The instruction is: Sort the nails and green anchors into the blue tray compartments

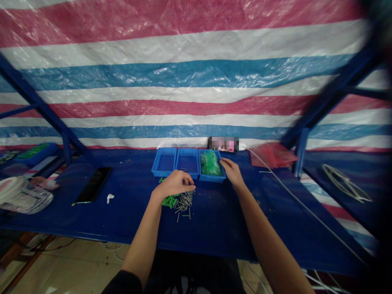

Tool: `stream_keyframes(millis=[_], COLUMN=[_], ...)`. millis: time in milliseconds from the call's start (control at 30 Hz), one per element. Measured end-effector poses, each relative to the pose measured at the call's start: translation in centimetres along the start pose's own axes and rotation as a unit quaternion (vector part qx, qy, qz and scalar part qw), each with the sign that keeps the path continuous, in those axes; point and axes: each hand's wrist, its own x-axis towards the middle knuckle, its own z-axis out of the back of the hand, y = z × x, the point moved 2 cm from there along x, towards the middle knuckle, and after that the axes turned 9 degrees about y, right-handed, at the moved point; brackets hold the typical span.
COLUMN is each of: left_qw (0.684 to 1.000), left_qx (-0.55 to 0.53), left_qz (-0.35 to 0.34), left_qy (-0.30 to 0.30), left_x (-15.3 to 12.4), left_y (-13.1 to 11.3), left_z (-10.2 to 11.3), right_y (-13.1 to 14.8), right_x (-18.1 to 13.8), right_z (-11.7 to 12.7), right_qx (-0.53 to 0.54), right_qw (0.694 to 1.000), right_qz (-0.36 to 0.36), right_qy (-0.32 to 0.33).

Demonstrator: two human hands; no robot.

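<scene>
My left hand hangs palm down with curled fingers over a loose pile of grey metal screws, close to the near rim of the middle blue plastic bin. Short green plastic wall plugs lie beside the screws, partly under that hand. My right hand reaches to the rim of the right blue bin, which holds green plastic pieces. The left blue bin shows only its blue floor. Neither hand's fingertips show clearly enough to tell whether they pinch anything.
A black phone and a small white earbud lie on the blue bench to the left. A white cable runs along the right side, past a red bag. A striped tarp hangs behind blue shelf frames.
</scene>
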Motion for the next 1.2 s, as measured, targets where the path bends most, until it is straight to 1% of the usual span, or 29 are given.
stream_keyframes(millis=[167,300,533,700,900,1200], left_qw=[0.998,0.996,0.995,0.996,0.996,0.995], left_qx=[0.053,0.062,0.082,0.077,0.055,0.077], left_qz=[0.013,0.005,-0.014,-0.005,0.004,-0.005], left_qy=[0.039,0.069,0.057,0.051,0.067,0.057], left_x=[0.5,0.9,1.3,1.2,1.0,1.2], left_y=[0.7,0.9,0.8,0.6,1.2,1.4], left_z=[-0.7,-1.4,-1.8,-1.9,-1.6,-1.7], right_y=[0.0,-0.3,-0.5,-0.6,-0.5,-0.3], right_x=[0.1,0.3,0.3,0.4,0.3,0.3], right_z=[0.0,-0.1,-0.3,-0.3,-0.2,-0.2], right_qx=[-0.012,-0.031,-0.032,-0.022,-0.028,-0.027], right_qw=[1.000,0.999,0.998,0.999,0.999,0.999], right_qz=[0.025,0.040,0.044,0.041,0.034,0.028], right_qy=[0.009,0.007,0.008,0.004,0.003,0.006])
